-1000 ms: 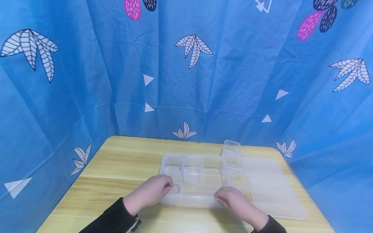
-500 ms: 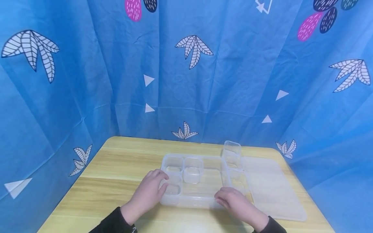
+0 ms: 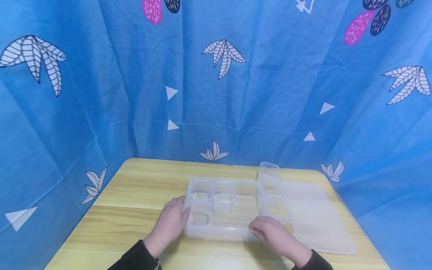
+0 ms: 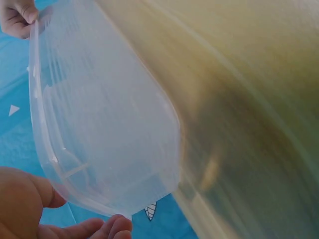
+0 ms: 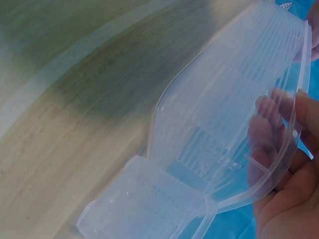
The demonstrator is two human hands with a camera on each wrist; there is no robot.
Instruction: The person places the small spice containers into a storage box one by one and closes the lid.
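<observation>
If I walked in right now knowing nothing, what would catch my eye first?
Probably the blue cloth backdrop with its white leaves, wrapped around a small wooden table. At the table's middle sits a clear plastic tray holding small clear tubs, with the left hand against its left end and the right hand on its near rim. A flat clear lid lies to its right.
</observation>
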